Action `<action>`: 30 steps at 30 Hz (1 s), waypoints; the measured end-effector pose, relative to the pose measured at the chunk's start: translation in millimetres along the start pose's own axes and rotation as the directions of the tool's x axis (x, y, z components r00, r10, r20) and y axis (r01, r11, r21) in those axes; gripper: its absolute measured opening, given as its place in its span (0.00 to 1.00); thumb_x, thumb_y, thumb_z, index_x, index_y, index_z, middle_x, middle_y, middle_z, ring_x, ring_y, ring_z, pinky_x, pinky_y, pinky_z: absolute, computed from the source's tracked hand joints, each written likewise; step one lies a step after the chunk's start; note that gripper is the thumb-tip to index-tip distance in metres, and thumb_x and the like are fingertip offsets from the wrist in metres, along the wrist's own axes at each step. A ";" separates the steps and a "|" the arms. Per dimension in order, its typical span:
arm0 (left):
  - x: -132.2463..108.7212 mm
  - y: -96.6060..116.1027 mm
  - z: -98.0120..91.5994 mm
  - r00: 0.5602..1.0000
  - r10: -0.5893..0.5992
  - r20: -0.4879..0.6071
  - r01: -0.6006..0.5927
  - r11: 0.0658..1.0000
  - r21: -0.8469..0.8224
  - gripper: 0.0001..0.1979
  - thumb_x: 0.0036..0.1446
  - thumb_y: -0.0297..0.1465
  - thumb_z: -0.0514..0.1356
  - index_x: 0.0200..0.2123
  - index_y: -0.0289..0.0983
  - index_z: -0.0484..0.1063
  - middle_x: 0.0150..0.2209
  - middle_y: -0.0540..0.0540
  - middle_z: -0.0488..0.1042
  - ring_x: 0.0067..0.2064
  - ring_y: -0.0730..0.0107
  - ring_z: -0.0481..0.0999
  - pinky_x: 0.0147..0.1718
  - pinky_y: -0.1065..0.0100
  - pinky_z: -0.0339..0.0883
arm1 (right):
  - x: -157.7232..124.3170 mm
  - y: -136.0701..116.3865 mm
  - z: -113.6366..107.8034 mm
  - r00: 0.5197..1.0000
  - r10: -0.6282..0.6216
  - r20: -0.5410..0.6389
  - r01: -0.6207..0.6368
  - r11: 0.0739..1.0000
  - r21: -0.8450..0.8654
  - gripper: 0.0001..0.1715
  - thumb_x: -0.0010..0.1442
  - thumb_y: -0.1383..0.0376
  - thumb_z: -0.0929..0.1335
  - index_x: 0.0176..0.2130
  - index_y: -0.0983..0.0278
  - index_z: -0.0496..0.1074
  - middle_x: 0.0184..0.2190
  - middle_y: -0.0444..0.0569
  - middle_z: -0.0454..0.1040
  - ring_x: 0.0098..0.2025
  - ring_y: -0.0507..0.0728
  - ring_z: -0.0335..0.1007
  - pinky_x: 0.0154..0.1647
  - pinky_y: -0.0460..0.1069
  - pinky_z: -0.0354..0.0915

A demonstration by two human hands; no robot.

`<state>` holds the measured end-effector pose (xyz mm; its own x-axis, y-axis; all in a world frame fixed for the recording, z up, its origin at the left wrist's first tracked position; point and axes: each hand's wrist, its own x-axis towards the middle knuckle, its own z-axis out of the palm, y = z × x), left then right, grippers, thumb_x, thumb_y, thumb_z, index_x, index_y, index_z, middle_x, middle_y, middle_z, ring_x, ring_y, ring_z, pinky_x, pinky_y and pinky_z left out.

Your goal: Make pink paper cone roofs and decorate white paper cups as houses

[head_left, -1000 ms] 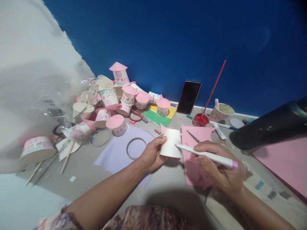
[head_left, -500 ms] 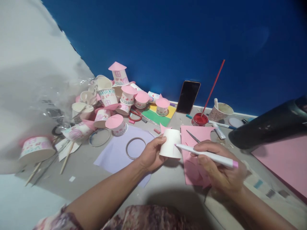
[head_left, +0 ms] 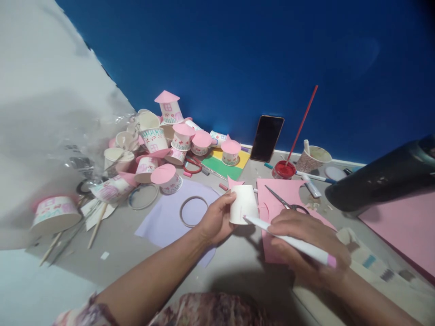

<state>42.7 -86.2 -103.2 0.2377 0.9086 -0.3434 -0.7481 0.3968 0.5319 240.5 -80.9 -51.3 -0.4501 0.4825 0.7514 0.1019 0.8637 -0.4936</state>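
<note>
From here I see a grey surface (head_left: 122,244) against a blue wall (head_left: 217,59). Decorated cups (head_left: 153,140) crowd its left; scissors (head_left: 282,202) lie on pink paper (head_left: 291,188) just beyond my right hand (head_left: 314,231), which grips a white marker (head_left: 299,244). My left hand (head_left: 215,219) holds the plain white cup (head_left: 244,199) upside down above the surface, a faint pink mark (head_left: 241,212) near its rim.
</note>
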 end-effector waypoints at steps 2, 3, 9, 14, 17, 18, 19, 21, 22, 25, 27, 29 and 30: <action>0.0 -0.3 0.0 0.999 0.036 -0.033 -0.036 0.999 0.005 0.27 0.51 0.35 0.70 0.54 0.32 0.74 0.39 0.40 0.83 0.43 0.53 0.82 0.43 0.60 0.73 | 4.1 -2.9 0.9 1.000 -0.016 0.010 0.016 0.999 -0.047 0.11 0.61 0.75 0.69 0.42 0.63 0.77 0.27 0.48 0.81 0.27 0.58 0.80 0.28 0.51 0.75; 0.0 -0.1 0.1 0.998 0.050 -0.043 -0.050 0.999 0.010 0.28 0.50 0.35 0.70 0.54 0.32 0.74 0.39 0.40 0.83 0.42 0.54 0.82 0.43 0.61 0.73 | 5.4 -3.5 1.1 1.000 -0.021 0.016 0.022 0.997 -0.068 0.10 0.62 0.74 0.69 0.41 0.62 0.77 0.26 0.48 0.81 0.27 0.59 0.80 0.27 0.51 0.75; -0.4 1.5 1.2 0.997 0.056 -0.048 -0.054 0.998 0.028 0.27 0.51 0.37 0.69 0.53 0.32 0.73 0.37 0.39 0.82 0.43 0.49 0.83 0.45 0.56 0.74 | 4.6 1.0 0.7 0.995 -0.070 0.071 0.077 0.993 -0.092 0.08 0.62 0.73 0.70 0.41 0.64 0.77 0.26 0.49 0.82 0.27 0.58 0.80 0.28 0.50 0.75; 1.3 -0.4 -0.4 0.993 0.078 -0.090 -0.079 0.997 -0.010 0.23 0.50 0.35 0.70 0.49 0.33 0.76 0.37 0.41 0.82 0.40 0.56 0.81 0.40 0.62 0.72 | 2.3 3.2 2.0 0.993 -0.076 0.085 0.079 0.996 -0.034 0.10 0.62 0.73 0.70 0.44 0.63 0.76 0.26 0.46 0.81 0.27 0.56 0.79 0.27 0.50 0.75; 1.3 -0.8 -0.4 0.993 0.075 -0.088 -0.076 0.997 -0.012 0.22 0.49 0.35 0.70 0.48 0.33 0.76 0.36 0.43 0.81 0.37 0.60 0.80 0.36 0.65 0.70 | 1.8 3.8 3.1 0.993 -0.080 0.089 0.082 0.996 -0.018 0.10 0.63 0.73 0.70 0.44 0.63 0.76 0.27 0.47 0.81 0.27 0.57 0.79 0.28 0.50 0.75; 1.0 -0.8 0.0 0.994 0.073 -0.083 -0.074 0.997 -0.004 0.22 0.49 0.35 0.71 0.47 0.34 0.75 0.35 0.43 0.81 0.36 0.60 0.80 0.36 0.65 0.70 | 1.7 4.0 3.3 0.992 -0.080 0.096 0.083 0.996 -0.026 0.09 0.63 0.73 0.70 0.44 0.63 0.76 0.27 0.47 0.82 0.27 0.57 0.79 0.28 0.50 0.75; 0.5 -0.7 0.5 0.994 0.072 -0.077 -0.072 0.997 0.009 0.22 0.49 0.36 0.71 0.47 0.34 0.75 0.35 0.43 0.81 0.36 0.59 0.80 0.36 0.65 0.70 | 1.8 4.1 3.4 0.992 -0.079 0.098 0.083 0.996 -0.041 0.09 0.63 0.73 0.70 0.43 0.63 0.76 0.27 0.47 0.82 0.27 0.57 0.80 0.28 0.50 0.75; -0.5 -0.8 2.0 0.995 0.076 -0.065 -0.074 0.996 0.039 0.21 0.49 0.36 0.70 0.45 0.34 0.75 0.34 0.43 0.81 0.37 0.57 0.81 0.37 0.64 0.71 | 2.1 4.0 3.5 0.992 -0.063 0.105 0.071 0.994 -0.078 0.08 0.64 0.72 0.69 0.42 0.63 0.77 0.27 0.48 0.82 0.27 0.58 0.80 0.28 0.50 0.75; -1.0 -0.9 2.9 0.995 0.080 -0.062 -0.076 0.996 0.053 0.20 0.49 0.36 0.70 0.45 0.34 0.75 0.34 0.42 0.81 0.38 0.56 0.81 0.38 0.63 0.72 | 2.3 3.8 3.5 0.992 -0.052 0.111 0.063 0.993 -0.097 0.07 0.64 0.72 0.69 0.41 0.62 0.77 0.27 0.48 0.82 0.27 0.58 0.81 0.28 0.50 0.76; -1.9 -1.5 5.2 0.995 0.082 -0.059 -0.078 0.995 0.070 0.20 0.49 0.36 0.70 0.44 0.35 0.75 0.35 0.41 0.82 0.41 0.53 0.82 0.40 0.62 0.73 | 2.8 3.4 3.5 0.995 -0.043 0.095 0.055 0.990 -0.126 0.06 0.65 0.71 0.69 0.40 0.63 0.77 0.27 0.48 0.82 0.27 0.57 0.80 0.28 0.50 0.76; -1.7 -1.9 6.0 0.995 0.082 -0.051 -0.078 0.994 0.072 0.20 0.48 0.36 0.71 0.44 0.35 0.75 0.35 0.41 0.82 0.42 0.51 0.83 0.42 0.60 0.74 | 2.9 3.3 3.3 0.996 -0.037 0.078 0.048 0.989 -0.142 0.05 0.65 0.70 0.69 0.39 0.63 0.77 0.27 0.48 0.82 0.27 0.57 0.80 0.28 0.50 0.76; -1.2 -2.1 6.0 0.995 0.089 -0.048 -0.086 0.994 0.068 0.20 0.48 0.36 0.70 0.43 0.34 0.75 0.36 0.41 0.82 0.43 0.50 0.83 0.44 0.58 0.74 | 2.8 3.3 2.8 0.996 -0.030 0.079 0.043 0.987 -0.158 0.05 0.66 0.69 0.69 0.39 0.63 0.78 0.27 0.48 0.82 0.27 0.58 0.81 0.28 0.50 0.77; -0.9 -2.3 5.7 0.995 0.092 -0.048 -0.089 0.994 0.066 0.19 0.48 0.36 0.70 0.43 0.34 0.76 0.37 0.40 0.82 0.44 0.50 0.83 0.45 0.58 0.75 | 2.8 3.3 2.6 0.996 -0.025 0.091 0.040 0.986 -0.165 0.05 0.66 0.68 0.69 0.39 0.63 0.78 0.27 0.48 0.82 0.26 0.58 0.81 0.27 0.51 0.77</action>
<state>47.7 -87.2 -99.7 0.1382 0.9339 -0.3297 -0.7238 0.3225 0.6100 237.2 -77.0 -51.9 -0.5312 0.4452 0.7208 0.2284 0.8946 -0.3842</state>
